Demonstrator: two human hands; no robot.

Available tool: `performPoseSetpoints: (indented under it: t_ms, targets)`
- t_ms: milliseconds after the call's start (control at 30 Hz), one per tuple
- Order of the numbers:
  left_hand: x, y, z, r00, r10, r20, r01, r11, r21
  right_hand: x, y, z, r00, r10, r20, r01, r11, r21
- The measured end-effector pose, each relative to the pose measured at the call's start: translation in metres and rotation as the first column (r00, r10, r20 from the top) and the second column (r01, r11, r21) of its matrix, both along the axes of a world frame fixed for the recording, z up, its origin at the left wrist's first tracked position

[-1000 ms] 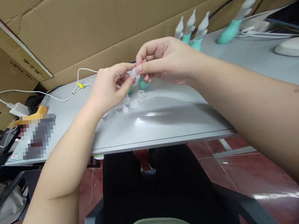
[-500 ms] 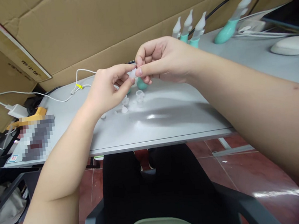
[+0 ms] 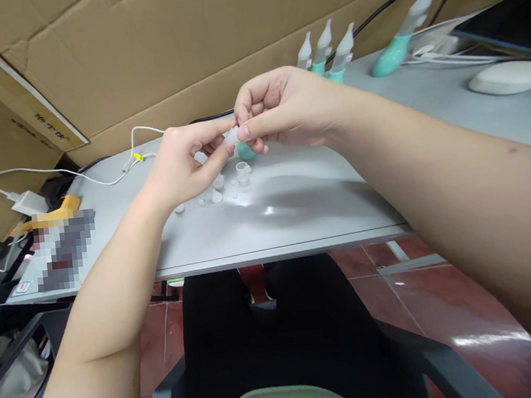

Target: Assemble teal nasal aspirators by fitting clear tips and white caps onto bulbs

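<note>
The left hand [image 3: 180, 160] and right hand [image 3: 285, 109] pinch 1 white piece [image 3: 232, 136] between thumbs and fingertips, above the table [image 3: 305, 217]. 1 green bulb [image 3: 245, 151] shows partly below the right fingers. 1 clear cup [image 3: 243, 173] stands nearer; 1 white cone [image 3: 217, 196] sits to its left. 3 bottles [image 3: 325, 49] stand far right.

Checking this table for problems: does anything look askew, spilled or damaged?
No spill or damage shows. The rightmost nozzled bulb sits apart from the three grouped bulbs and leans more, though lens distortion may exaggerate that.
</note>
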State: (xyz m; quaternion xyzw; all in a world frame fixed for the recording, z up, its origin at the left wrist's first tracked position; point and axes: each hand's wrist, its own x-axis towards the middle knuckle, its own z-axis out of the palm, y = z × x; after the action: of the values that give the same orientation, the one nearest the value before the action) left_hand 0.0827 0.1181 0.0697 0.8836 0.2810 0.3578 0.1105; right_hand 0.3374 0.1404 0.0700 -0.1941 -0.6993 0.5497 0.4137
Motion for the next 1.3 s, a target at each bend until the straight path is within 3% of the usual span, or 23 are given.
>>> performPoseSetpoints:
  t_ms: [800, 1300]
  targets:
    - [0.0007, 0.0014, -0.0025, 0.999, 0.027, 0.025, -0.026, 0.999, -0.039, 0.0009, 0.0012, 0.0018, 0.997, -0.062, 0.041, 0.063, 0.998, -0.012]
    - [0.0016, -0.0049, 0.0016, 0.999, 0.037, 0.007, -0.037, 0.999, -0.022, 0.0027, -0.0018, 0.0028, 0.999, -0.003, 0.040, 0.004, 1.000, -0.029]
